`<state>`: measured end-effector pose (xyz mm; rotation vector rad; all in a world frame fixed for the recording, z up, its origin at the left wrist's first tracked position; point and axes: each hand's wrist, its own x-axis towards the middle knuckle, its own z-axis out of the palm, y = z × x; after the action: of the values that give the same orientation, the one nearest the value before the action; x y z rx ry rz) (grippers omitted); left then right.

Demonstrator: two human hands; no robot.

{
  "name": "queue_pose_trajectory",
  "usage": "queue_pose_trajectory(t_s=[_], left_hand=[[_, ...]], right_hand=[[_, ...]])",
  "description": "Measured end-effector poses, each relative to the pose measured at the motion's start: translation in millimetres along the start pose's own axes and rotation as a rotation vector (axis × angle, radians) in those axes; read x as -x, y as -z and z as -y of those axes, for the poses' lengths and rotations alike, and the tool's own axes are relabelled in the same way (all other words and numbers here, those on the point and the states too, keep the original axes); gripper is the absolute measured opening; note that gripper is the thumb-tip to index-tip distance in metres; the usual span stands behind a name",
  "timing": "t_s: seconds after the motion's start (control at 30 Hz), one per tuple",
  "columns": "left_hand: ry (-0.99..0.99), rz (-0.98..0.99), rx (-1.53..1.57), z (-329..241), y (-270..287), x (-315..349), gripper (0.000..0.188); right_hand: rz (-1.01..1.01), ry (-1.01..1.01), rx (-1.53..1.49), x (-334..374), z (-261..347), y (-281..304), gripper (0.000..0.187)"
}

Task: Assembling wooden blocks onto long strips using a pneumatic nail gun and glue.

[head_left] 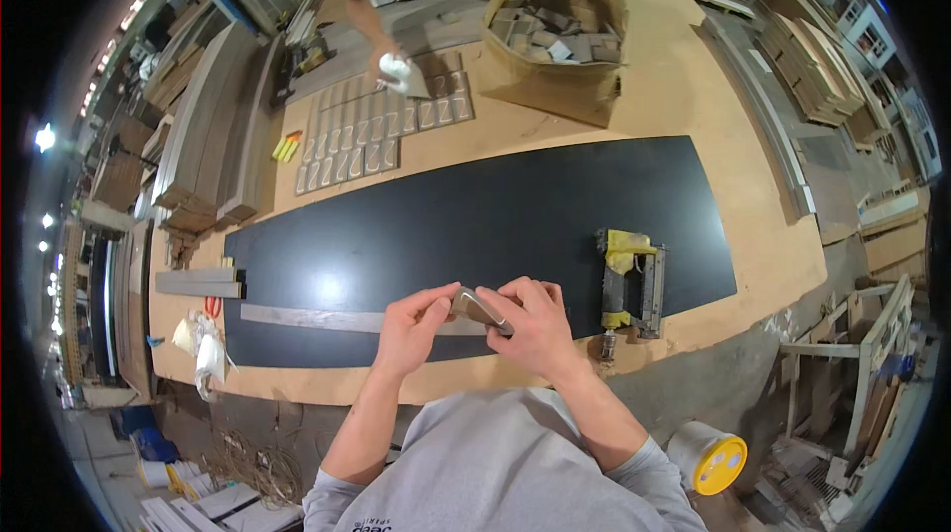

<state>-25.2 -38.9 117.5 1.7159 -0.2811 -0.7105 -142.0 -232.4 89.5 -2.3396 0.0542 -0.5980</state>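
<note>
Both my hands are held together above the near edge of a large black panel (446, 225). Between them is a small brownish-grey piece with a shiny light edge (479, 308); its exact kind is unclear. The thumb and fingertips of my left hand (411, 334) pinch its left end. My right hand (540, 329) grips its right side, covering part of it. Under my hands, a long grey strip (307, 319) lies along the panel. A nail gun (616, 284) wrapped with yellow tape rests on the panel, right of my right hand.
Across the table, a co-worker's gloved hand (396, 74) is over rows of glue-lined wooden pieces (347, 151). A cardboard box (555, 91) of offcuts stands beside them. Stacked boards (213, 126) are at left, with white rags (203, 349) nearer. A yellow-lidded bucket (715, 463) stands below right.
</note>
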Motion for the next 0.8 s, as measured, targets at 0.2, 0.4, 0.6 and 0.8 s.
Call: queue_pose_trajectory(t_s=[0.2,0.4,0.6,0.8], left_hand=[[-0.087,0.085,0.074,-5.0,-7.1,-9.0,0.029],[0.081,0.157,0.114,-14.5,-5.4,-32.5,0.022],[0.072,0.206,0.032,-9.9,3.5,-35.7,0.021],[0.062,0.13,-0.299,-11.3,6.1,-42.2,0.022]], right_hand=[[-0.058,-0.094,0.009,3.9,-1.3,7.2,0.061],[-0.077,-0.094,-0.002,10.4,1.0,6.4,0.061],[-0.072,-0.063,0.026,12.7,10.6,2.9,0.06],[-0.033,-0.05,0.027,8.5,16.8,-5.0,0.061]])
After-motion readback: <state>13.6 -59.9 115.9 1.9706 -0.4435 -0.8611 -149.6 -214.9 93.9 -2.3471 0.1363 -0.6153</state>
